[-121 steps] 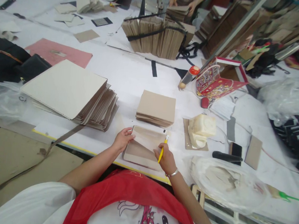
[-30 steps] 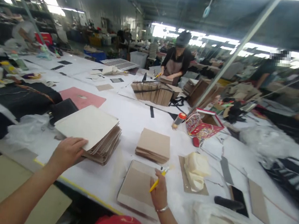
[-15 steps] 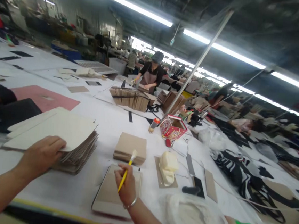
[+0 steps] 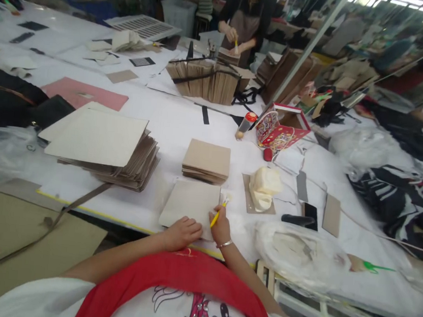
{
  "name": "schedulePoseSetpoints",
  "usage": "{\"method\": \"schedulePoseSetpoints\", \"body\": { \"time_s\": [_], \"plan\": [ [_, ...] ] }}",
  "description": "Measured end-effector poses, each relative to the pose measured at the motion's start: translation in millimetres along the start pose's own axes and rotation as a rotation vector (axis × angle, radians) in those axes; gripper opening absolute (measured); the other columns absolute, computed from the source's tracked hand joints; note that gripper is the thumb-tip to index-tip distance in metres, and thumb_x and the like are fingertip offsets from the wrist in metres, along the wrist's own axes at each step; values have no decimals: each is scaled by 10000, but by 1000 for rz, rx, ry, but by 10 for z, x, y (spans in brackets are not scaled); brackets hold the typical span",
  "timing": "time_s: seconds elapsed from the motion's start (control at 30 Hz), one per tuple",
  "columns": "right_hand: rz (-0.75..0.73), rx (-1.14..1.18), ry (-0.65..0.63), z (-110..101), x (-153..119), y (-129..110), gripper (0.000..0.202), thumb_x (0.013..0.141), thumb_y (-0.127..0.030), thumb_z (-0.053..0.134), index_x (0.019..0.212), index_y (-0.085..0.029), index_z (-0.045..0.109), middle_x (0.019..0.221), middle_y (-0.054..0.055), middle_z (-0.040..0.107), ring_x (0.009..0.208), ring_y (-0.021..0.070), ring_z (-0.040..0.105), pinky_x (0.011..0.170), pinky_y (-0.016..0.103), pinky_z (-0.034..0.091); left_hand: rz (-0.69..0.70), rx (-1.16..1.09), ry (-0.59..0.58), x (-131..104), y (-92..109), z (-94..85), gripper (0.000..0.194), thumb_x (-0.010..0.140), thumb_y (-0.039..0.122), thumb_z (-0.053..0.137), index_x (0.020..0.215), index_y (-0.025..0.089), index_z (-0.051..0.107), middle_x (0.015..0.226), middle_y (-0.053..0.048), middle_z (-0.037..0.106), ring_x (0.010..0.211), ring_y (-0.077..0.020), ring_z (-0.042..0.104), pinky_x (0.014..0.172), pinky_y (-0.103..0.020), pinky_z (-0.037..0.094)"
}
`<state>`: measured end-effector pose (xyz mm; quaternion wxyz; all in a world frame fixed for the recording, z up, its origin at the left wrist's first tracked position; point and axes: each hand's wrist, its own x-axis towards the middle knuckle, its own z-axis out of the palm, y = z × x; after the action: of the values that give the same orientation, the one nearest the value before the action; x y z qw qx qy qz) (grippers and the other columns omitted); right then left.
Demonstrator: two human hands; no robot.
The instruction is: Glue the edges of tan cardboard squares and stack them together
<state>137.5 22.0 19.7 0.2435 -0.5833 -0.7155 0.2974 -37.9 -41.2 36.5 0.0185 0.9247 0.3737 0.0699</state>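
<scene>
A pale cardboard sheet (image 4: 192,203) lies squarely in front of me, near the table's front edge. My left hand (image 4: 183,233) rests on its near edge, fingers lying on the surface and holding nothing. My right hand (image 4: 221,227) is closed round a yellow-handled paintbrush (image 4: 215,219), its pale bristles by the sheet's right edge. Just behind sits a neat stack of tan boards (image 4: 207,160). To the left stands a taller, uneven stack of brown boards (image 4: 142,165) topped with pale sheets (image 4: 102,136).
On the right are a creamy yellowish block (image 4: 267,180) on a small board, a dark phone (image 4: 310,216) and a plastic-covered bowl (image 4: 289,244). Further back stand a red patterned box (image 4: 282,135) and a red-lidded jar (image 4: 246,126). A co-worker (image 4: 247,23) works across the table with a brush.
My left hand has left the tall stack and moved right to the board before me, where a pale sheet now covers the tan surface. The brush has dropped to its right edge. My view has tilted down.
</scene>
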Motion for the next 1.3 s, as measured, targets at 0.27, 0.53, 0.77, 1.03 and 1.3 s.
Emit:
{"method": "schedulePoseSetpoints", "body": {
  "time_s": [0.27, 0.53, 0.77, 1.03, 1.3],
  "plan": [
    [132, -463, -163, -17, 106, 460, 287, 816, -355, 488, 1029, -169, 438, 839, 64, 610, 696, 163, 594, 550, 231, 370, -186, -99, -274, -79, -283, 308, 620, 697, 373, 644, 1239, 197, 399, 1309, -99, 417, 1170, -256, 350, 968, -394, 240],
    [43, -291, 142, -834, 438, 258, 472, 853, -496, 347, 1176, -173, 466, 816, 75, 631, 601, 153, 584, 523, 244, 398, -162, -128, -232, -37, -418, 154, 683, 675, 505, 621, 1245, 197, 402, 1333, -110, 402, 1175, -257, 368, 979, -401, 255],
    [11, 479, 54, -984, 1792, -641, 441, 797, -539, 399, 887, -153, 594, 614, -11, 561, 449, 68, 483, 442, 184, 407, -256, -5, -2, 1065, -1012, -157, 566, 826, 434, 433, 1312, 159, 338, 1413, -109, 293, 1296, -236, 228, 1056, -407, 149],
    [36, 439, -441, -38, 2673, -931, 215, 735, -346, 575, 776, -137, 603, 510, -37, 534, 365, 37, 405, 358, 144, 335, -454, -29, -82, 1449, -1417, -16, 695, 772, 519, 448, 1321, 111, 328, 1386, -157, 323, 1269, -306, 244, 1020, -511, 181],
    [181, 346, -124, 74, 3285, -740, 190, 805, -322, 505, 802, -146, 577, 595, 20, 604, 394, 48, 456, 391, 152, 379, -409, -39, -77, 1416, -1456, 19, 722, 763, 532, 447, 1341, 126, 294, 1411, -132, 284, 1267, -296, 237, 1016, -498, 183]
  ]
}}
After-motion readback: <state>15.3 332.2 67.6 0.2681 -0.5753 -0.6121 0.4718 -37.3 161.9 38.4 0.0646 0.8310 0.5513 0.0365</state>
